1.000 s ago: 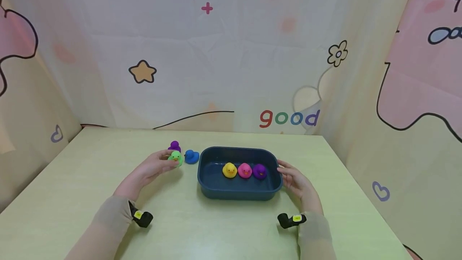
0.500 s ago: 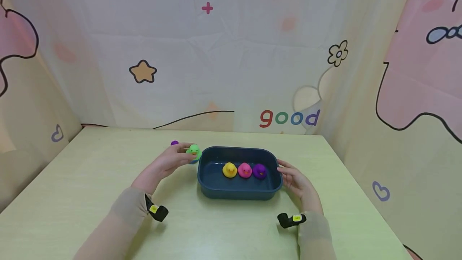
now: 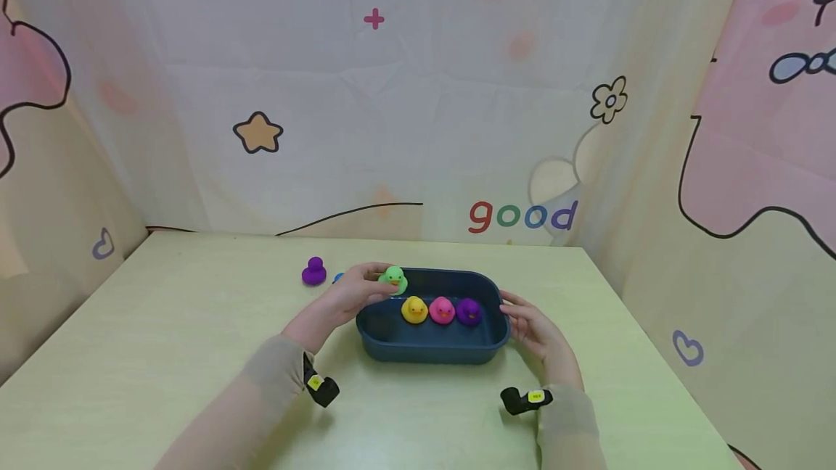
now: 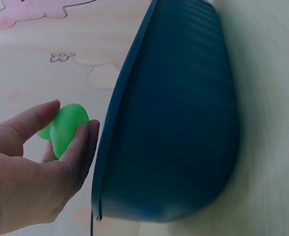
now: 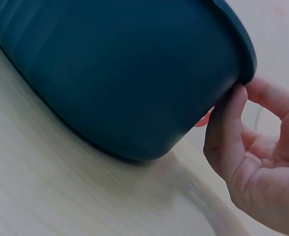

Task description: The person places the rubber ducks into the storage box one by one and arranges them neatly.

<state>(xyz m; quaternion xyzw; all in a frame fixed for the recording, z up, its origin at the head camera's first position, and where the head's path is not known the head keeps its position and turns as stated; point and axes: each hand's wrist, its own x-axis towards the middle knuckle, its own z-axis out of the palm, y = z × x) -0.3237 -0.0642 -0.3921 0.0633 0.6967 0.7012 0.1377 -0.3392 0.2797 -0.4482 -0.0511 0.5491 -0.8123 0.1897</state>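
A green rubber duck [image 3: 393, 280] is pinched between the thumb and fingers of my left hand [image 3: 355, 294]. It hangs over the left back part of a dark blue basin [image 3: 431, 352], beside the rim in the left wrist view. Inside the basin a yellow duck [image 3: 414, 310], a pink duck [image 3: 442, 310] and a purple duck [image 3: 469, 312] sit in a row. My right hand [image 3: 538, 328] holds the basin's right end; in the right wrist view its curled fingers [image 5: 233, 123] meet the underside of the rim.
Left of the basin, another purple duck [image 3: 314, 271] stands on the pale table [image 3: 196, 325]. A blue duck [image 3: 338, 277] is mostly hidden behind my left hand. A printed cloth backdrop [image 3: 418, 129] rises behind and at both sides.
My left hand has carried the green duck rightward, from beside the purple and blue ducks to over the basin. My right hand and the basin have stayed in place.
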